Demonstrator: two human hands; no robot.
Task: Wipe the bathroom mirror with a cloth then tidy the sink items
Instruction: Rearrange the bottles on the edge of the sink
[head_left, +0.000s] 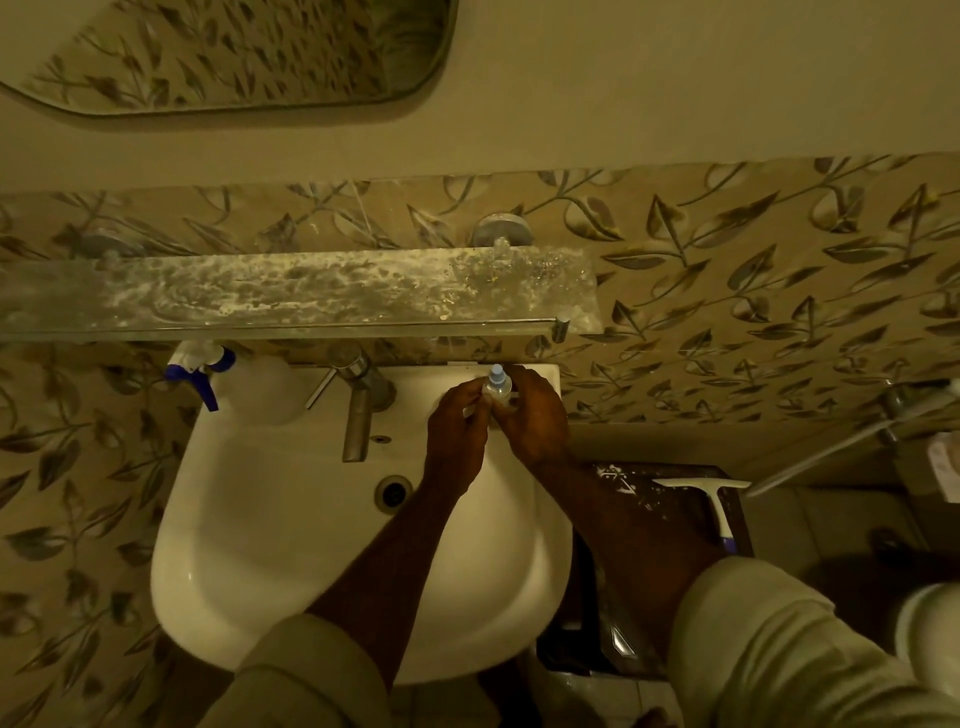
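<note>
Hands: the left hand (456, 415) and right hand (535, 410) are closed together around a small clear bottle with a pale blue cap (497, 383), held upright at the back right rim of the white ceramic sink (291, 545).
Tap: a metal tap (361, 410) is mounted at the rear centre.
Sprayer: a white spray bottle with a blue trigger (228, 376) is stood at the back left.
Shelf: a stained glass shelf (291, 291) is fixed above.
Squeegee: a white squeegee (711, 499) is laid on a dark stand to the right.

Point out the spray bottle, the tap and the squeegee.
spray bottle (260, 387), head view, on its pale body.
tap (357, 426), head view, on the spout.
squeegee (698, 484), head view, on the white blade head.
</note>
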